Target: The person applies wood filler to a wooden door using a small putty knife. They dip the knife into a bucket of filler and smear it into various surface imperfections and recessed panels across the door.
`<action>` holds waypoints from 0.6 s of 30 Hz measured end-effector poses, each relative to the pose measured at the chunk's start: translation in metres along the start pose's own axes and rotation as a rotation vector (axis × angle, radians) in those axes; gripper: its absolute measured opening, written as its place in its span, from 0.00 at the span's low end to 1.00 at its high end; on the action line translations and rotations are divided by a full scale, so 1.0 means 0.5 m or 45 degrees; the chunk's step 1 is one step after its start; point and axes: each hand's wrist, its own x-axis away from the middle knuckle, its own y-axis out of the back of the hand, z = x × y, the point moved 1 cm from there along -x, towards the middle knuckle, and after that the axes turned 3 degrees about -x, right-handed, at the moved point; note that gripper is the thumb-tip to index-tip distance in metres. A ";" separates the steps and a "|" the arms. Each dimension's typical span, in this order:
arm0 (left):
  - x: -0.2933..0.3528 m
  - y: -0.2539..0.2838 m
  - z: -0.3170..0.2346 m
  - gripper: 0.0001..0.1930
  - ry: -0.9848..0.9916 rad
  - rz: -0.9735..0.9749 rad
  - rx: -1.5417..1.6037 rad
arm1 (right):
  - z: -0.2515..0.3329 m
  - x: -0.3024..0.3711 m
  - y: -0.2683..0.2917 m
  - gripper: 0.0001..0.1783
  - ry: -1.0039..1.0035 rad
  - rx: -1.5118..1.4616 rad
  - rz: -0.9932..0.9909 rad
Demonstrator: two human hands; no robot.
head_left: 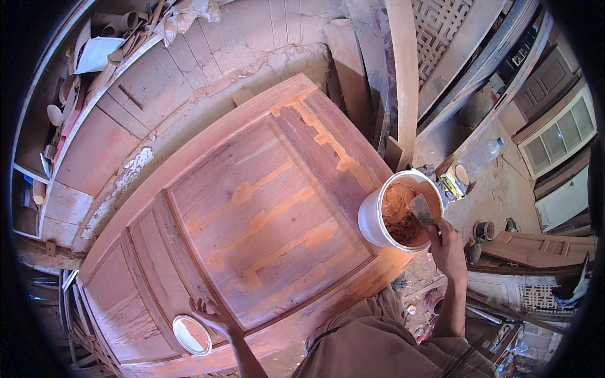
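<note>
here my right hand (445, 240) clasps the scraper (421, 209) — seemingly angled to reach the paste (396, 200) — left hand (214, 316) empty, spread.

No txt/nos. legible; marks on yellow pkg (450, 186) too sm. to read.

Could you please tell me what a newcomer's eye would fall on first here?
A big reddish wooden door with orange patches fills the middle. At its right end, a white bucket holds orange-brown paste, and the right hand grips a scraper over its mouth. At lower left, the open left hand is beside a round white lid.
</note>
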 end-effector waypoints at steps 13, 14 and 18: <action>-0.050 -0.028 0.037 0.26 0.009 -0.061 0.120 | 0.019 -0.002 -0.004 0.21 -0.532 -1.475 0.072; -0.062 -0.027 0.051 0.25 0.021 -0.071 0.138 | 0.026 -0.008 -0.004 0.22 -0.624 -1.667 0.150; -0.114 -0.040 0.101 0.25 0.153 -0.080 0.202 | 0.040 0.000 -0.051 0.31 -0.516 -1.959 0.126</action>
